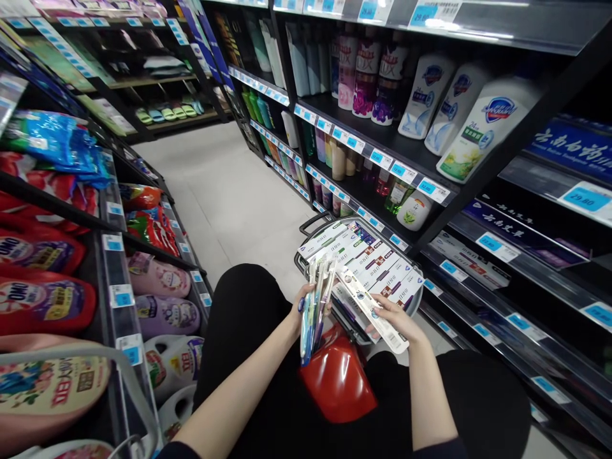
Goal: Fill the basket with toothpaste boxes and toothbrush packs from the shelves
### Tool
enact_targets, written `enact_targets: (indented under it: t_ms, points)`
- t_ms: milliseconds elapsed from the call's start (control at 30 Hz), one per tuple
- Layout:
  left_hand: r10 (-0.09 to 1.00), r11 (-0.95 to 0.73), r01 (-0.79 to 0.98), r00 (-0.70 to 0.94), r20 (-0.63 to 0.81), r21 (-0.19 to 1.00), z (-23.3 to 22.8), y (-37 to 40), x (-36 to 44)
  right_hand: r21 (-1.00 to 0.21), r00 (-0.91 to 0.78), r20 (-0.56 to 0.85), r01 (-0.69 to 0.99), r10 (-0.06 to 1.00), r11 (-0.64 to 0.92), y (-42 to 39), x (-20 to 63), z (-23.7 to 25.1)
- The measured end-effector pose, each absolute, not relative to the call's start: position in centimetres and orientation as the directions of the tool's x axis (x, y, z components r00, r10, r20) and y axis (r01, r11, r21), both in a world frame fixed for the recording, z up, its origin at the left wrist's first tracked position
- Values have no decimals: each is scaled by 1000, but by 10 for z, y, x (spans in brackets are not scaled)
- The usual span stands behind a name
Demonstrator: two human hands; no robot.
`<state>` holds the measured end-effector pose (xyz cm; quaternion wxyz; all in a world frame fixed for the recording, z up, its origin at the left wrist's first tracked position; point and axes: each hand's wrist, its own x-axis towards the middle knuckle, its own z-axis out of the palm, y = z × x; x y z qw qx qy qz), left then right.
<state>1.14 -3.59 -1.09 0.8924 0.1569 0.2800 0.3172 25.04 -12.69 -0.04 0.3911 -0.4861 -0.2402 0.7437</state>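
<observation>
My left hand (300, 305) grips a bunch of toothbrush packs (316, 299) held upright above my lap. One flat white toothbrush pack (370, 307) lies slanted in my right hand (394, 318). Both hands hover just in front of a shopping basket (310, 224) filled with toothpaste boxes (377, 258). Under my hands sits a shiny red object (338, 379), against my black trousers.
Right shelves (382, 137) hold body wash and shampoo bottles (471, 127) with blue price tags. Left shelves (112, 268) hold laundry detergent bags and jugs (43, 299). The pale aisle floor (224, 191) runs ahead to more racks with slippers.
</observation>
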Motion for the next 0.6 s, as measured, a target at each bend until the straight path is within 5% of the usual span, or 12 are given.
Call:
enact_targets:
  t_ms: [167,300,467,600]
  points:
    - [618,775,-436,675,-403,458,-15,-37,10,-704,-297,-564,-315,771,-637,-129,248,3]
    - [660,744,-479,633,-404,466,-14,-35,11,-712,-215,-510,-438,833,-549,-132,260,8]
    - [703,707,-522,589,-398,476,-11,-33,11,-688,105,-520,-640,848,-342,-134,281,2]
    - [681,728,-493,602,-417,477,-11,-32,9,-757,309,-502,-608,807,-238,-130,285,-10]
